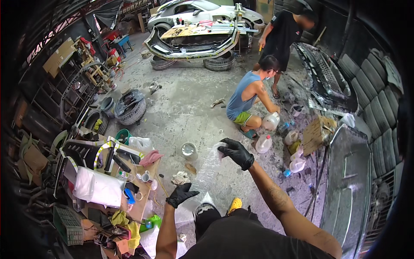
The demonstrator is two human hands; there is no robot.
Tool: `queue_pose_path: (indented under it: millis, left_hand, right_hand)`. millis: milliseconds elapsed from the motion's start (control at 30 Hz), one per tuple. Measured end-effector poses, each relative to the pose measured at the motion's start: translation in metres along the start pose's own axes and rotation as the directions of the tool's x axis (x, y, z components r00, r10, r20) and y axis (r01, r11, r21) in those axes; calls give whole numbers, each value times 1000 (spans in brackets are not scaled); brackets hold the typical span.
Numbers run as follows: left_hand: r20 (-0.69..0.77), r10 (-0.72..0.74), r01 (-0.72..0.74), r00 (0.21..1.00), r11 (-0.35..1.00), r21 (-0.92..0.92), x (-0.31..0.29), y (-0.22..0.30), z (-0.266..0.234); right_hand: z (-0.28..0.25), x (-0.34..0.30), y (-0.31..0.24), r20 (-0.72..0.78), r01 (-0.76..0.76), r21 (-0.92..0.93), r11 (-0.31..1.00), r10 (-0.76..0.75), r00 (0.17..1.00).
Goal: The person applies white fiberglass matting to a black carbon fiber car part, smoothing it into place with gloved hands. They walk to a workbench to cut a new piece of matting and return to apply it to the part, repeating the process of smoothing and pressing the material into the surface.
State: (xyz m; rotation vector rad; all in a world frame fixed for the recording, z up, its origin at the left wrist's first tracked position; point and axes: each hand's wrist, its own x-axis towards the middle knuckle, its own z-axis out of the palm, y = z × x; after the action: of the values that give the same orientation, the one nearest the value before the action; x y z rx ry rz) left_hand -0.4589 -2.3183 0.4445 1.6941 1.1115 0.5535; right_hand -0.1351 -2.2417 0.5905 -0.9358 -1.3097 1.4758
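Both my hands wear black gloves. My right hand (237,154) is raised ahead of me, its fingers pinching the upper end of a clear, crinkled plastic film (207,170). The film slants down and left from there, toward my left side. Lower down, my left hand (181,195) lies at the film's edge with thumb and fingers stretched out and apart; whether it touches the film I cannot tell. Beyond the film, a round translucent container (189,150) stands on the concrete floor. A crumpled whitish cloth (180,178) lies just past my left hand.
On my left, a cluttered bench (144,190) carries a white plastic-wrapped bundle (98,187), cups and a pink cloth (151,158). A person in a blue top (246,93) squats ahead right among plastic jugs (263,143); another person (279,36) stands behind. A dark panel (346,190) leans at right.
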Motion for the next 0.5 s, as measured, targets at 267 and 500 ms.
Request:
queue_pose_path:
  millis: [267, 500]
  left_hand:
    - [97, -185, 190, 978, 981, -44, 143, 25, -43]
    - [35, -179, 182, 983, 954, -237, 281, -23, -138]
  right_hand:
    - [-111, 116, 23, -205, -69, 21, 997, 72, 976]
    - [-208, 293, 111, -185, -258, 94, 962, 271, 945]
